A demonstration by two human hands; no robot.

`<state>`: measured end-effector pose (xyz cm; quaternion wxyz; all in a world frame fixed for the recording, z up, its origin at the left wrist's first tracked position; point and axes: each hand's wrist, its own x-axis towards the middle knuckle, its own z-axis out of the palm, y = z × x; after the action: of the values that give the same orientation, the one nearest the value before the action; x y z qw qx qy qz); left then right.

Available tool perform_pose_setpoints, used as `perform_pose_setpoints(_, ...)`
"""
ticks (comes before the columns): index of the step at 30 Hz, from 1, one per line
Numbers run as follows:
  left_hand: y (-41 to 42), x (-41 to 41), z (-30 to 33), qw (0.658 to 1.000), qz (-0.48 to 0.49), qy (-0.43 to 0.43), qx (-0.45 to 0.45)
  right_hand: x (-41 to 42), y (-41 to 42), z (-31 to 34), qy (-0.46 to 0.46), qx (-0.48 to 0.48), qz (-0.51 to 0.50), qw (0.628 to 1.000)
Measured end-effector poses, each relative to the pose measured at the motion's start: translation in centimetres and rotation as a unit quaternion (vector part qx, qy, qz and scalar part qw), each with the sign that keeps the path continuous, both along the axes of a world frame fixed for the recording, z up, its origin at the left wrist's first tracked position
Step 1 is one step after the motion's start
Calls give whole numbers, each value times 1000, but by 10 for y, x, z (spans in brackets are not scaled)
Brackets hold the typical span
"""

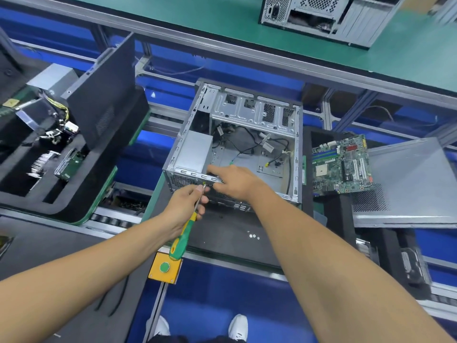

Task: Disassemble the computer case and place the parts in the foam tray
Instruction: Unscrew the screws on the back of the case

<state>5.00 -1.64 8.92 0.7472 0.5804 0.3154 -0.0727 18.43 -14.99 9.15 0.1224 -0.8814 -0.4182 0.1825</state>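
Conveyor rails [217, 258] are running under the open computer case [247, 134]; left hand [184, 207] is gripping a screwdriver [184, 237], right hand [235, 180] is resting loose-fingered on the case's six-o'clock rim, green bench [222, 26] at twelve o'clock.

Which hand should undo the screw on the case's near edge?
Left. The left hand already holds the screwdriver, tip at the case rim; the right hand rests there, steadying.

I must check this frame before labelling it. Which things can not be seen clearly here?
All in the head view:
- Screwdriver tip: hidden behind the left hand.
- Right hand fingertips: they reach over the computer case rim, so any contact is unclear.
- Second case: cut off by the top edge.
- Motherboard markings: too small.
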Motion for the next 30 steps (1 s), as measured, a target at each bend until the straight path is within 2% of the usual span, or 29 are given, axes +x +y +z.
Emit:
perform_pose_setpoints(12, -5, 2, -4, 999, 41, -10, -34, 1, 0, 0, -5, -6, -1, 1000)
perform_pose_setpoints(21, -1, 4, -5, 1000, -24, -15, 9, 1, 1, 0, -4, -12, 2, 1000)
perform_pose_setpoints(30, -4, 8, -5, 1000, 12, -7, -11, 1, 0, 1, -5, -7, 3, 1000)
